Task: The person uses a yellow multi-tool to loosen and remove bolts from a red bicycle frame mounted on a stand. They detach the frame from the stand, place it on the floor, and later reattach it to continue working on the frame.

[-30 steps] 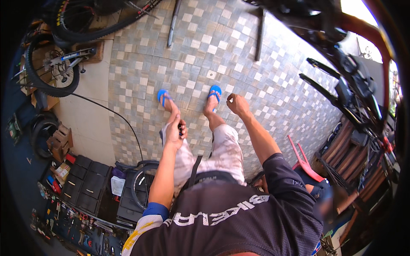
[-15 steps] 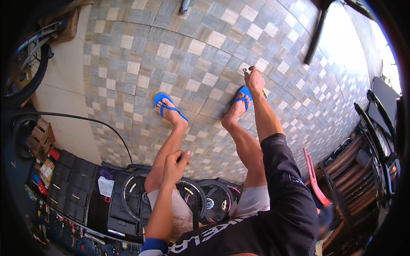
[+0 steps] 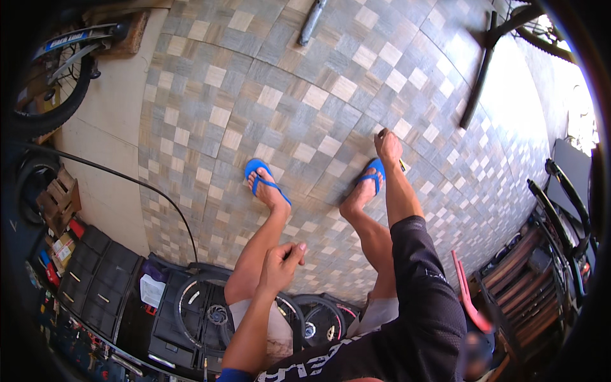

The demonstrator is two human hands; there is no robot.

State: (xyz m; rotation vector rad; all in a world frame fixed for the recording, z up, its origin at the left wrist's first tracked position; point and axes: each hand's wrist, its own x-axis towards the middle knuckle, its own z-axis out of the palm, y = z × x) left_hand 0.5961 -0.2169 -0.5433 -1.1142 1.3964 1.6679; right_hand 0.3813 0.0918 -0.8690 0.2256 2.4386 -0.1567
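Observation:
My right hand [image 3: 388, 148] is reached out over the tiled floor, just beyond my right foot, and closed in a fist. From the wrist side of that fist pokes a small yellow and black end of a tool [image 3: 402, 166]; the rest is hidden by the fingers. My left hand [image 3: 282, 266] hangs by my left knee with its fingers curled and the thumb laid over them. Whatever it may hold does not show.
A grey tube [image 3: 312, 24] lies on the floor ahead. Black bars [image 3: 478, 86] stand at the far right, and a bicycle wheel [image 3: 83, 95] at the far left. Black drawer boxes [image 3: 95, 280], wheels [image 3: 310, 329] and a pink frame part [image 3: 466, 296] are close by me.
The view has shifted, so the floor and both feet sit lower and further right. A small metal ring at my right fingertips no longer shows. Both hands stay closed.

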